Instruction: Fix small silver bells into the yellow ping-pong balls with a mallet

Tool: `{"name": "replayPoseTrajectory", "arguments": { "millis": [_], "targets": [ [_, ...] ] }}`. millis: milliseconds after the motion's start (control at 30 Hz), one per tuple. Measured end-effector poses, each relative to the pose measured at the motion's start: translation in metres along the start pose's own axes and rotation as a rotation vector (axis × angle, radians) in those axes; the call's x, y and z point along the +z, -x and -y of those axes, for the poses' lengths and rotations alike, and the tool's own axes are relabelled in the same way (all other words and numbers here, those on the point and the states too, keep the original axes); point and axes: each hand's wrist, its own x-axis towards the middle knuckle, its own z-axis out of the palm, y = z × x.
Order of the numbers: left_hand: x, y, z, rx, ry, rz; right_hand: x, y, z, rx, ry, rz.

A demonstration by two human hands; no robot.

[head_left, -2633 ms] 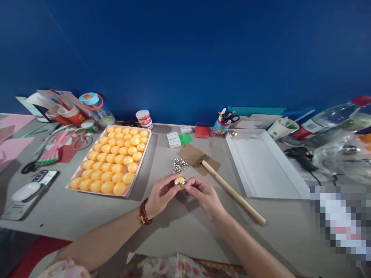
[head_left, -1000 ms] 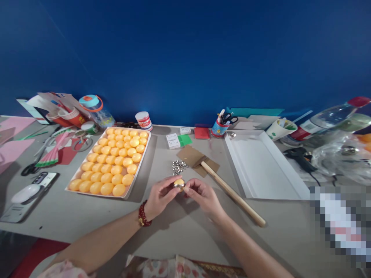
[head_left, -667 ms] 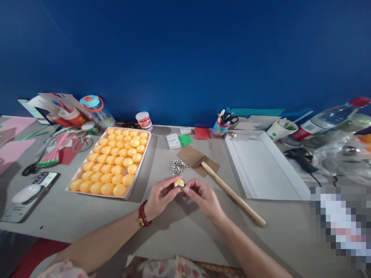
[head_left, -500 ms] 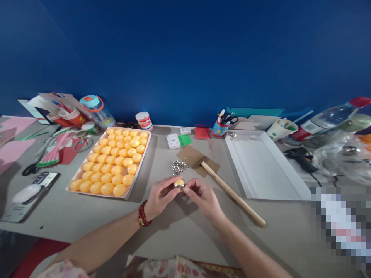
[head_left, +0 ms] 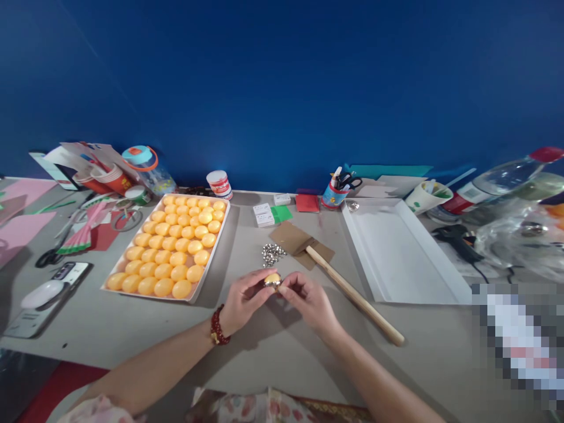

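Between my hands is a yellow ball [head_left: 272, 279] with shiny silver pieces on its lower part. My left hand [head_left: 244, 298] wraps its fingers and thumb around the ball's left side; a red bead bracelet [head_left: 218, 325] circles that wrist. With thumb and forefinger together, my right hand [head_left: 308, 302] pinches at the ball's right edge; whether a small piece sits between those fingertips is hidden. Just beyond lies a heap of small silver studs [head_left: 273, 254]. To the left, a white box tray [head_left: 194, 296] holds rows of yellow balls [head_left: 163, 257].
A wooden-handled hammer [head_left: 356, 296] lies on brown cardboard [head_left: 286, 236], right of the studs. Further right is a white tray [head_left: 403, 252] with a small silver object [head_left: 353, 205] in its far corner. A glue gun [head_left: 458, 241] and bottle [head_left: 489, 182] stand beyond; a phone [head_left: 48, 302] lies left.
The hands and ball keep almost the same place. The view has shifted very slightly.
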Motion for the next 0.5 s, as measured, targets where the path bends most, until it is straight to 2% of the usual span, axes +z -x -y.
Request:
{"name": "replayPoseTrajectory", "arguments": {
  "millis": [500],
  "targets": [
    [0.0035,0.0029,0.0033,0.016,0.03,-0.005,0.0016,0.0019,-0.0011,-0.06,0.097,-0.054]
  ]
}}
